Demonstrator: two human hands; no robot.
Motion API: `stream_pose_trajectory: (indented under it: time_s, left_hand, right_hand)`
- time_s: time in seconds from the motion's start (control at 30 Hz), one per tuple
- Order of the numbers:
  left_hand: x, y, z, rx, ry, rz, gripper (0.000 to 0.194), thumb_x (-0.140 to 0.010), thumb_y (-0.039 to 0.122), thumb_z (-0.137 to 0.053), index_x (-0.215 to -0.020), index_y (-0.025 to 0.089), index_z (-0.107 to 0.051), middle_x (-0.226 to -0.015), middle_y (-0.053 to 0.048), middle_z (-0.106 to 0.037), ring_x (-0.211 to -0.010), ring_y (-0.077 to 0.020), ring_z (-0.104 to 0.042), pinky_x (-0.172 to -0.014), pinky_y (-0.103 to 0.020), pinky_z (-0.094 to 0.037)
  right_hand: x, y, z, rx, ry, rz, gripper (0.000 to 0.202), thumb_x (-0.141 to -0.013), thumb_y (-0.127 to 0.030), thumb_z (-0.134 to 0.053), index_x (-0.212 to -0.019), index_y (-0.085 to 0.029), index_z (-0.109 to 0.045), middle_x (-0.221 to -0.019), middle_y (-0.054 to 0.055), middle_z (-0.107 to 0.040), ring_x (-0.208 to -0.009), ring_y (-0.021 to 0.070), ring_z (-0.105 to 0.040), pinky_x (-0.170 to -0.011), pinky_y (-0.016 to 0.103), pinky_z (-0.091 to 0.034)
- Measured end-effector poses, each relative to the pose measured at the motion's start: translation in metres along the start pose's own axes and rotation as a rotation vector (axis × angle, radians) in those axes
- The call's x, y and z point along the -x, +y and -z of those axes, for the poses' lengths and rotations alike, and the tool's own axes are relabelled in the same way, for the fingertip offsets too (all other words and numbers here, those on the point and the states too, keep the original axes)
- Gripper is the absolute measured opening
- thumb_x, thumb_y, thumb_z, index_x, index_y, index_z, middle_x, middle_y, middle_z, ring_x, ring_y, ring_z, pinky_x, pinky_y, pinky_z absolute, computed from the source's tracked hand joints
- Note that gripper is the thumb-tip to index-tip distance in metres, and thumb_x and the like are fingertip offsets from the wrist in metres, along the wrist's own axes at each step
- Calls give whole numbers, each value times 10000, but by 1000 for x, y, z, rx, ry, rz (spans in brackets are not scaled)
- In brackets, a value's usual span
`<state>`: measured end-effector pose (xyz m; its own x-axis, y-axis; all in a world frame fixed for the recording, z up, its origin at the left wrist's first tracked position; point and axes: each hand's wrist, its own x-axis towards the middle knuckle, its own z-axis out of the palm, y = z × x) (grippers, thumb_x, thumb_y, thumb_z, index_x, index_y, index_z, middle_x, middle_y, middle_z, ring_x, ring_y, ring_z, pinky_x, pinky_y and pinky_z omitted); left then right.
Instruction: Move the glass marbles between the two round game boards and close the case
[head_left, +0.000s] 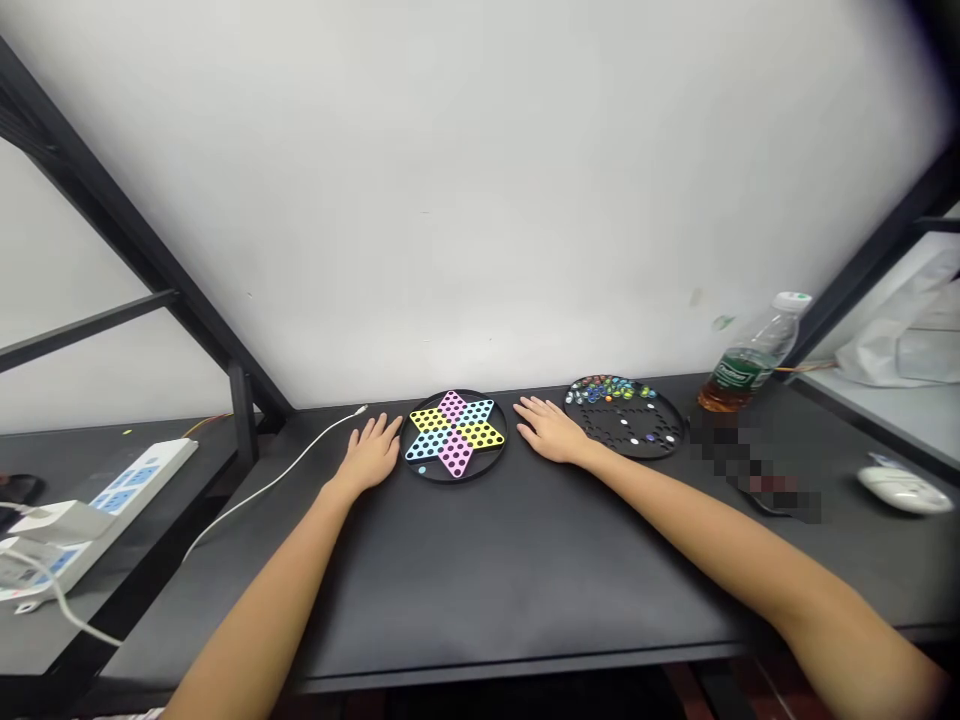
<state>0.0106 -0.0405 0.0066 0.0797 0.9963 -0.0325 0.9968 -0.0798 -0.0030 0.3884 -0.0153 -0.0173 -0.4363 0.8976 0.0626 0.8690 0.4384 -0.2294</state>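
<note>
A round Chinese checkers board [454, 427] with a pink, yellow and blue star full of holes lies between my two hands. My left hand [369, 455] rests flat on the table just left of the board, fingers spread, holding nothing. To the board's right, my right hand [551, 430] lies flat with its fingers stretched out, also holding nothing. Close beside that hand is a round black tray [615, 418] with holes. Coloured glass marbles [609, 388] are gathered along its far side, and a few pale pieces sit lower down.
A bottle [750, 360] with a green label and brown liquid leans at the back right. Farther right lies a white mouse [904, 490]. A white cable [274, 480] crosses the black table [480, 580] on the left, near a power strip [127, 500]. Black metal frames flank both sides.
</note>
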Motion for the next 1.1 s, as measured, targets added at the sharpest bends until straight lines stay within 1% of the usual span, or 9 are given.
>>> stream_pose_trajectory:
  time_s: [0.23, 0.53, 0.67, 0.73, 0.8, 0.87, 0.97, 1.03, 1.1]
  left_hand:
    - [1, 2, 3, -2, -12, 2, 579, -1008, 363, -195, -1562, 236, -307, -1632, -109, -263, -1504, -309, -232, -1183, -566, -238]
    - [-2, 0, 0, -3, -1, 16, 582, -1000, 368, -207, -1560, 249, -314, -1630, -95, -278, -1500, -301, -250, -1188, -558, -232]
    - [-2, -2, -1, 1, 4, 10, 580, -1003, 386, -206, -1558, 258, -317, -1629, -101, -278, -1499, -307, -251, -1187, -563, -229]
    - [-3, -3, -2, 3, 2, 5, 584, -1006, 409, -203, -1560, 261, -311, -1633, -102, -269, -1502, -310, -240, -1187, -566, -225]
    - [-3, -4, -3, 6, 1, 2, 586, -1008, 420, -199, -1562, 261, -306, -1635, -100, -263, -1506, -309, -227, -1189, -563, -222]
    - [-3, -4, -4, 11, 0, 7, 585, -1009, 423, -201, -1562, 262, -305, -1637, -97, -258, -1507, -309, -222, -1190, -561, -220]
    - [-3, -5, -6, 32, -3, 4, 587, -1011, 433, -196, -1564, 265, -299, -1641, -98, -246, -1512, -309, -206, -1192, -565, -208]
    - [-3, -6, -6, 39, -2, 0, 587, -1011, 434, -201, -1564, 262, -299, -1641, -101, -247, -1512, -310, -206, -1194, -566, -202]
    - [-3, -6, -7, 38, 7, -1, 583, -1011, 433, -206, -1559, 262, -310, -1638, -99, -253, -1510, -308, -214, -1193, -568, -206]
  right_hand:
    - [1, -1, 1, -3, 4, 5, 632, -1017, -445, -269, -1545, -119, -385, -1626, 120, -280, -1507, 273, -222, -1225, 440, -154]
    - [0, -3, 4, 8, -11, -5, 626, -1020, -441, -267, -1542, -119, -389, -1623, 121, -289, -1505, 273, -228, -1222, 438, -169]
    - [2, -5, 9, 34, -27, 36, 645, -1012, -445, -287, -1529, -76, -403, -1603, 157, -322, -1480, 311, -281, -1210, 454, -213]
    - [3, -1, 15, 33, -41, 76, 633, -998, -454, -335, -1508, -95, -445, -1593, 150, -347, -1475, 318, -289, -1204, 455, -231]
    - [3, 11, 26, 16, -28, 125, 573, -976, -452, -403, -1442, -149, -544, -1588, 120, -366, -1479, 310, -277, -1205, 449, -232]
    - [4, 32, 39, 7, 43, 148, 488, -957, -425, -464, -1341, -179, -638, -1577, 109, -384, -1466, 300, -298, -1200, 439, -241]
    - [3, 73, 57, 22, 182, 61, 423, -920, -350, -542, -1257, -137, -685, -1474, 159, -498, -1367, 288, -436, -1157, 408, -307]
    - [1, 98, 64, 22, 155, -3, 359, -886, -310, -582, -1168, -143, -728, -1327, 150, -614, -1234, 279, -550, -1103, 390, -367]
    - [-1, 114, 64, 13, 98, -36, 299, -849, -297, -628, -1083, -168, -761, -1217, 121, -670, -1135, 270, -601, -1045, 364, -413]
